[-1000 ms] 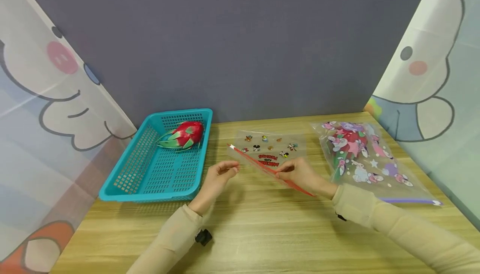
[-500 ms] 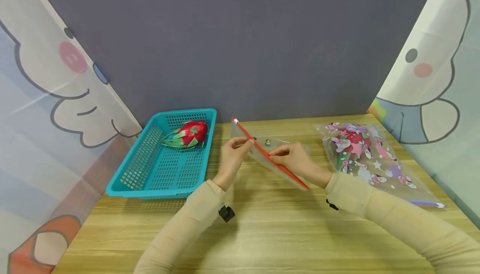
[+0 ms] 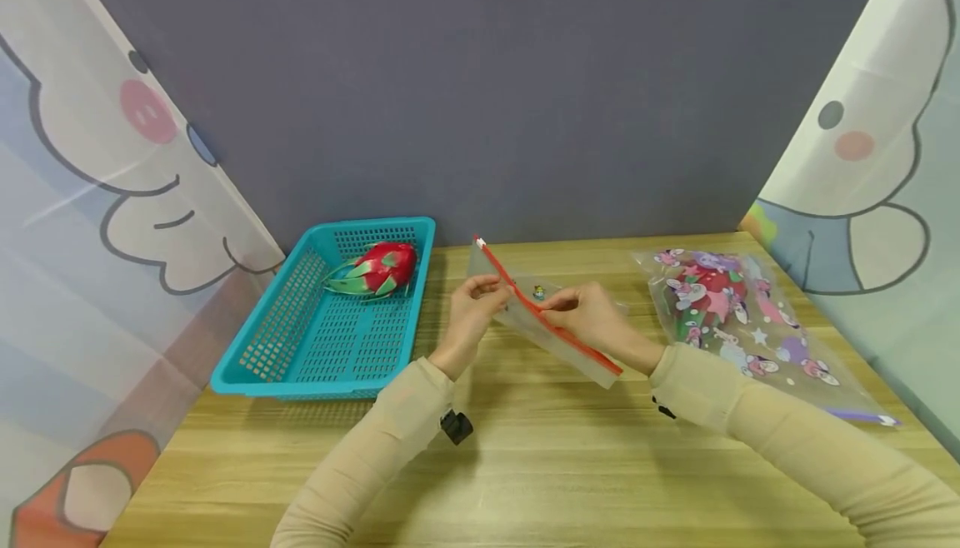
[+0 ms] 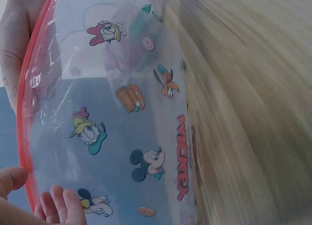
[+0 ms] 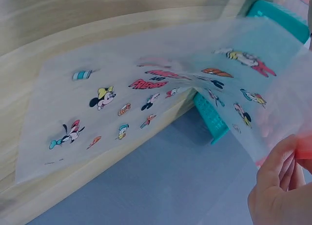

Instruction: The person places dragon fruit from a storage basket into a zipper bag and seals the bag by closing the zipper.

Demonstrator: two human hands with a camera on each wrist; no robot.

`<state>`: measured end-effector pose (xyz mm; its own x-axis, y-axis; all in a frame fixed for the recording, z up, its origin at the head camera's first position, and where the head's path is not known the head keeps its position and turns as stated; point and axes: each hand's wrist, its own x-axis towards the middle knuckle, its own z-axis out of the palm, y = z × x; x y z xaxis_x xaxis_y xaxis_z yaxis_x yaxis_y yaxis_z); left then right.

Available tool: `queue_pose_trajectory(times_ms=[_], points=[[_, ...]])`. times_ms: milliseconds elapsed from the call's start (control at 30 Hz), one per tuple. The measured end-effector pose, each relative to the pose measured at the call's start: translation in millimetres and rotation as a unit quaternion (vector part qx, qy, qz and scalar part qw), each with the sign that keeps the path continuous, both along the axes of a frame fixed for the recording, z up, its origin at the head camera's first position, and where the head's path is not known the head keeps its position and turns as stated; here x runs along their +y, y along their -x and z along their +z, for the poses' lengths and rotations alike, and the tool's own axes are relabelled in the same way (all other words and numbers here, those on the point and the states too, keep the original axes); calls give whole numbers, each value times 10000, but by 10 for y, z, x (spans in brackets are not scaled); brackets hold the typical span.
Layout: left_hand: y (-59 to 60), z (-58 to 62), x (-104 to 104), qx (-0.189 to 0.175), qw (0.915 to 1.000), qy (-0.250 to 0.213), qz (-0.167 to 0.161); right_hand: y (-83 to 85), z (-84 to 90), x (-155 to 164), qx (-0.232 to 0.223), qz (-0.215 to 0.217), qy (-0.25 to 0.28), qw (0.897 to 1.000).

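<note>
Zip bag point(image 3: 547, 323) with cartoon print raised off the wooden table point(image 3: 525, 465), red zip edge pinched between left hand point(image 3: 476, 306) and right hand point(image 3: 588, 315), teal basket point(image 3: 300, 348) holding a dragon fruit point(image 3: 375, 269) left of the hands, filled printed bag point(image 3: 735, 315) to their right.

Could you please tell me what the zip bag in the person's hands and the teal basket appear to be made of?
The zip bag looks like thin, glossy clear plastic film: the table shows through it, and it bends and creases in the wrist views. Its red zip strip looks like stiffer plastic. The teal basket appears to be rigid moulded plastic, with an even mesh of holes.
</note>
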<state>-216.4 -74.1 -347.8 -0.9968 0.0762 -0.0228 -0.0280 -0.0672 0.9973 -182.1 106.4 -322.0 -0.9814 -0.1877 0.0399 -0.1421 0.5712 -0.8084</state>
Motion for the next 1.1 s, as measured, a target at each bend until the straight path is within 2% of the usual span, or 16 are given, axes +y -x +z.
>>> queue_pose_trajectory(times_ms=[133, 267, 467, 633, 767, 867, 1000, 1100], points=[[7, 17, 19, -142, 9996, -232, -80, -1, 27, -3, 197, 50, -82, 9998], [17, 19, 28, -215, 9995, -225, -50, -2, 48, -15, 322, 152, -124, 9993], [18, 12, 39, -224, 9994, -241, -75, 13, 45, 7, 309, 124, -108, 9994], [23, 6, 47, -393, 9982, -445, -66, 24, 50, 49, 296, 99, -119, 9994], [56, -9, 69, -454, 9972, -595, 94, 46, 76, 69, 680, 128, -330, 9971], [81, -19, 101, -387, 9964, -697, 286, 101, 107, 79, 1531, 248, -846, 9843], [70, -44, 120, -130, 9981, -507, 311, 225, 168, 125, 2715, 290, -1711, 9467], [29, -76, 106, 125, 9997, -76, 178, 326, 249, 209, 3081, 75, -2017, 9297]])
